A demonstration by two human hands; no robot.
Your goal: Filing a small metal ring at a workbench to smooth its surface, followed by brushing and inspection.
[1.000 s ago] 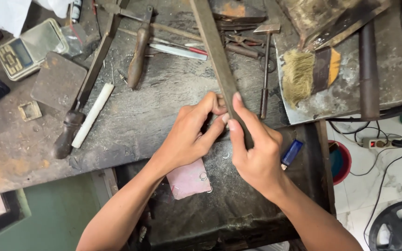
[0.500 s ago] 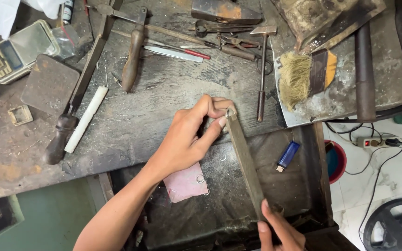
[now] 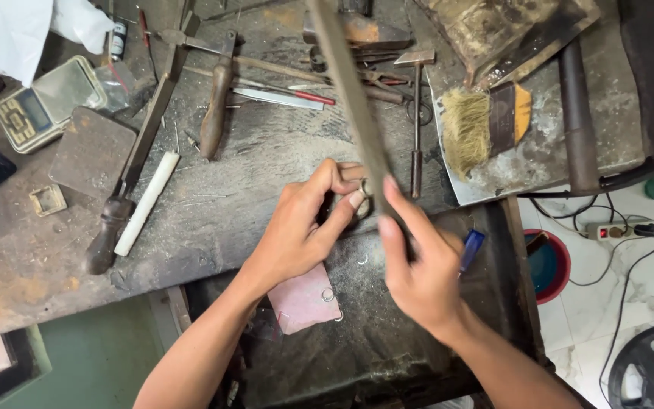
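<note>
The left hand (image 3: 297, 235) pinches a small metal ring (image 3: 363, 198) between thumb and fingertips at the bench (image 3: 213, 204) edge. The right hand (image 3: 418, 265), at 4 o'clock from it, wraps a long flat file (image 3: 353, 106). The ring looks light, stiff and slippery, best gripped by its rim. Half a second ago the file lay drawn back toward 5 o'clock; it now reaches forward toward 11.

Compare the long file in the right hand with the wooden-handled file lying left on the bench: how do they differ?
The long file is held in the right hand, raised and slanting across the bench; the wooden-handled file lies flat, untouched. The long file's lower end meets a small ring pinched in the left hand; the wooden-handled file touches no workpiece. Its dark handle shows; the long file's grip is hidden by the hand. Both are long, narrow and grey.
</note>
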